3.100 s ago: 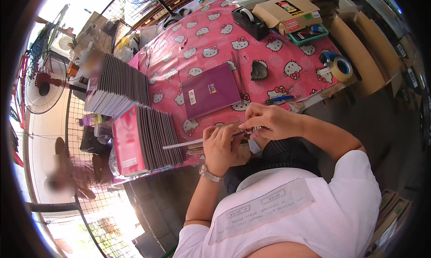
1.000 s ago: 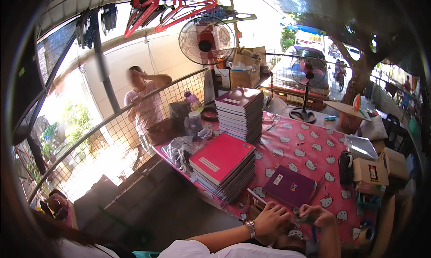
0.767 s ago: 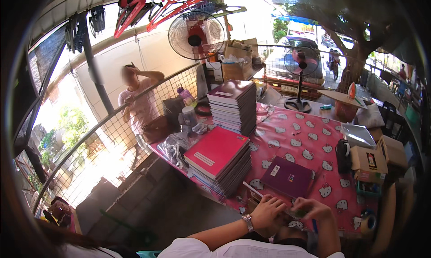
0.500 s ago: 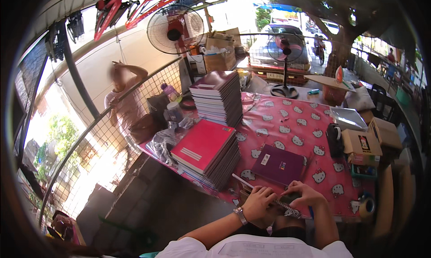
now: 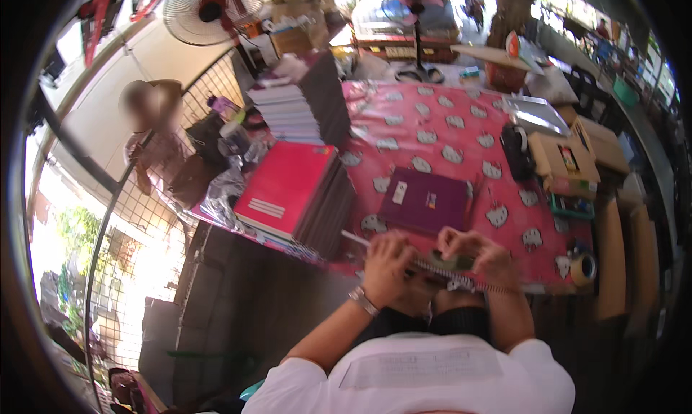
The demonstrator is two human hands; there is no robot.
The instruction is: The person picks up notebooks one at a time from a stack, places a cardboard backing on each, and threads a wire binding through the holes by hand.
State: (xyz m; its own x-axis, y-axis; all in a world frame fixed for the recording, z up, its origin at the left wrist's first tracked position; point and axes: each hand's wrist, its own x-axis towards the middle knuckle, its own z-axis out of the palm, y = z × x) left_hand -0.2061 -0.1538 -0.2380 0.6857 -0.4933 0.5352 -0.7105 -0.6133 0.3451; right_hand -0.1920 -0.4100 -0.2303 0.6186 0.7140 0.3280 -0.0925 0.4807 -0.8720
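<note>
At the table's near edge, my left hand (image 5: 389, 266) grips a spiral-bound notebook (image 5: 425, 284) held over my lap; motion blurs its fingers. Along the notebook's upper edge runs a wire coil (image 5: 461, 277), its loose end reaching right under my other hand. My right hand (image 5: 483, 255) is curled just above the coil. A small dark green thing (image 5: 455, 261) shows between its fingertips, too blurred to name. Just beyond both hands a purple notebook (image 5: 425, 199) lies flat on the pink patterned tablecloth (image 5: 440, 125).
Left on the table stand a stack of red-covered spiral notebooks (image 5: 288, 190) and a taller stack (image 5: 303, 100) behind it. Rightward are a tape roll (image 5: 583, 269), a black case (image 5: 516, 153) and cardboard boxes (image 5: 562, 161). A person (image 5: 162, 151) stands beyond the wire fence (image 5: 216, 82).
The view has tilted down, so the table and stacks sit higher in the picture. Both hands remain at the notebook's coil, and more of the coil's right end shows.
</note>
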